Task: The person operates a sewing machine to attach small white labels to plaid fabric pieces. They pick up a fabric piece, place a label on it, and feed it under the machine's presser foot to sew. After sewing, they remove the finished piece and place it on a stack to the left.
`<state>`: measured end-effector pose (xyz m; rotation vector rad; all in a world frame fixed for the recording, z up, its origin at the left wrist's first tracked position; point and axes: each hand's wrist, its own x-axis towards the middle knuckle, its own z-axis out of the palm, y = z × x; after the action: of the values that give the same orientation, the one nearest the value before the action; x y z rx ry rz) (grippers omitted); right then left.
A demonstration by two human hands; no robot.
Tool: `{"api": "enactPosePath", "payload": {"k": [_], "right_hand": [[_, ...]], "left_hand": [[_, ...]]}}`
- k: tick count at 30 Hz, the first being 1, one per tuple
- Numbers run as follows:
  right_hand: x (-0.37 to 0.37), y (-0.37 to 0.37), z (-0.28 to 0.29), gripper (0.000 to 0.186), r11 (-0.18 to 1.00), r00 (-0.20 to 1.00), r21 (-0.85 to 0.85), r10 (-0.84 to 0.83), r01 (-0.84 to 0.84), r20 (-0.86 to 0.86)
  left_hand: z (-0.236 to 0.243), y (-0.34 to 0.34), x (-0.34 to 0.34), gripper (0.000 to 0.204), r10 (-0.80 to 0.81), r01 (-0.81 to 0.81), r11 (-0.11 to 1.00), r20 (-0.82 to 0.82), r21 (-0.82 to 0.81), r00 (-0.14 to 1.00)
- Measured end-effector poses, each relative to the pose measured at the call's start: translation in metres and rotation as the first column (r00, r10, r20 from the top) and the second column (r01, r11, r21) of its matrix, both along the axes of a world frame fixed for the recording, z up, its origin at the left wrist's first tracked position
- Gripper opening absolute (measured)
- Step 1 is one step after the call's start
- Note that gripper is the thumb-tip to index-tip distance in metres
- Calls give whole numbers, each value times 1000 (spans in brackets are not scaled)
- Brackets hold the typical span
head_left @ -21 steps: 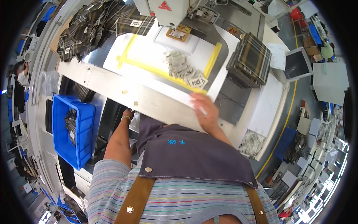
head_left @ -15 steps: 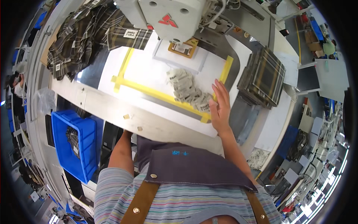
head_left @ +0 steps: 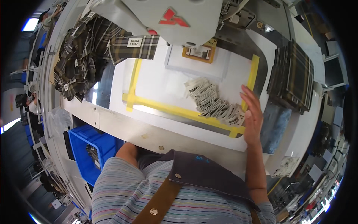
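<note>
The right hand (head_left: 253,121) has its fingers extended close together and the thumb parted from them, the space between opening toward a row of overlapping off-white fabric labels (head_left: 212,99). Its thumb lies just beside the near right end of that row; whether they touch, I cannot tell. From the hand, the labels lie to the left and farther away, their long axis slanting from near right to far left. The right hand is clearly the nearer; the left hand is out of sight below the table edge, so I cannot tell its state.

The row lies on a white sheet (head_left: 153,84), its near end over the strip of yellow tape (head_left: 167,106). Beyond it sits a small amber frame (head_left: 211,56) under the pale grey machine head (head_left: 194,31).

As for markings, the labels carry dark block lettering, as does the white patch (head_left: 134,42) on the brown plaid cloth (head_left: 123,53) at left. The machine head shows a red three-part emblem (head_left: 174,18); small blue characters (head_left: 202,159) mark the dark apron (head_left: 209,175).
</note>
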<state>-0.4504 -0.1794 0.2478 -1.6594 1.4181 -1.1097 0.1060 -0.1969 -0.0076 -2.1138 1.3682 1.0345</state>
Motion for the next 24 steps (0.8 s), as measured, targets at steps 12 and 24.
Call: {"api": "enactPosePath", "payload": {"k": [12, 24], "right_hand": [[10, 10, -7, 63, 982, 978, 138, -146, 125, 152], [7, -4, -22, 66, 991, 992, 52, -125, 126, -31]], "left_hand": [[-42, 10, 57, 56, -596, 507, 729, -62, -460, 801], [-57, 111, 84, 50, -746, 379, 429, -86, -820, 661]]}}
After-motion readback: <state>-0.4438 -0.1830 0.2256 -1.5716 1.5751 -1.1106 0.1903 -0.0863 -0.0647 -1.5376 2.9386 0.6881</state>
